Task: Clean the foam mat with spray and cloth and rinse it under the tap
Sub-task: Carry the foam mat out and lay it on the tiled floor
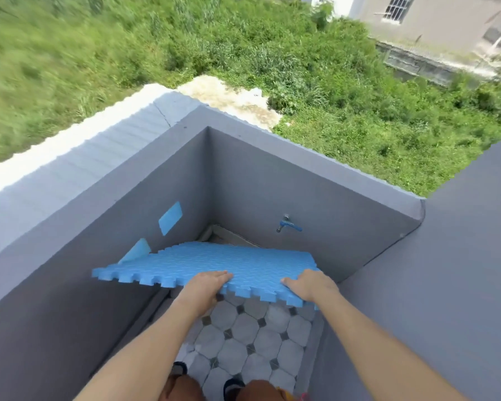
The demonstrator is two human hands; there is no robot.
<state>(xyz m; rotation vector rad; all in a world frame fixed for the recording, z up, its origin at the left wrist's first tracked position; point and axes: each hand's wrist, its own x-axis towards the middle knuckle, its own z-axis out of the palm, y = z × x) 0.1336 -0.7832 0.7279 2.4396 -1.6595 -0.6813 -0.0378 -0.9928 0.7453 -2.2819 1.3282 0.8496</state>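
Left hand (207, 286) grips the near toothed edge of the blue foam mat (214, 263), fingers laid over the top face and pointing right. Right hand (308, 286) grips the same edge further right, near the mat's near right corner, fingers curled over the top. The mat is held roughly level in the air above the tiled floor (243, 342), in the corner of two grey walls (99, 241). Its far left edge lies close to the left wall; contact cannot be told. A tap (288, 224) with a blue handle sticks out of the far wall, above and beyond the mat. Two blue patches (170, 218) show on the left wall. Grass (128, 53) lies beyond the walls.
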